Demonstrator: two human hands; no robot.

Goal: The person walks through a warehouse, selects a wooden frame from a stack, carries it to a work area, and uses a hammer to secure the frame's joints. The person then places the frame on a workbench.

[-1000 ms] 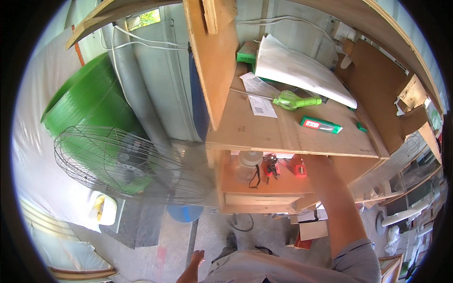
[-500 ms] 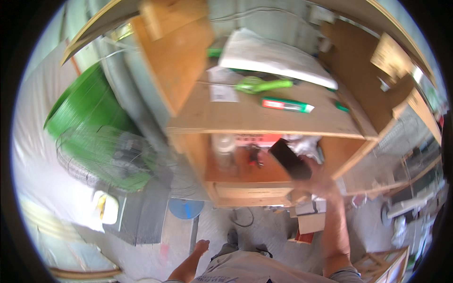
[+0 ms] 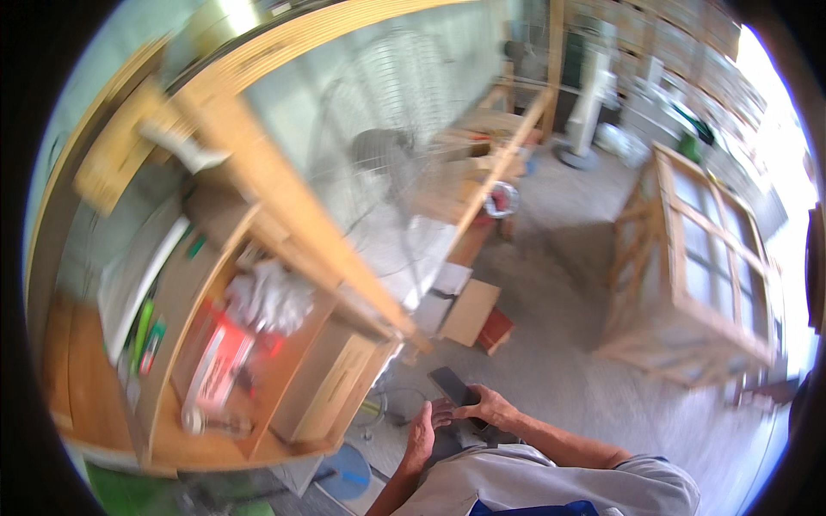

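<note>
A dark, flat smartphone [image 3: 451, 385] is held in front of my body, in my right hand [image 3: 494, 407]. That hand's fingers wrap its lower right side. Close beside it on the left, my left hand [image 3: 423, 430] is raised with fingers stretched toward the phone. Whether those fingertips touch it I cannot make out. The wooden cabinet [image 3: 297, 378] stands to my left. Its open compartment holds a red and white box [image 3: 222, 365], crumpled whitish plastic [image 3: 274, 297] and a clear bottle [image 3: 215, 421].
Beyond the cabinet stands a wire-caged fan [image 3: 383, 150]. Cardboard boxes [image 3: 471, 311] and a red box [image 3: 494, 332] sit on the concrete floor. To the right is a large wooden-framed crate [image 3: 688, 284]. A blue disc [image 3: 346, 471] lies near the cabinet's base.
My view has swung right, so the cabinet now appears at left. The phone has come out from the cabinet front to near my body, and my left hand has risen beside it.
</note>
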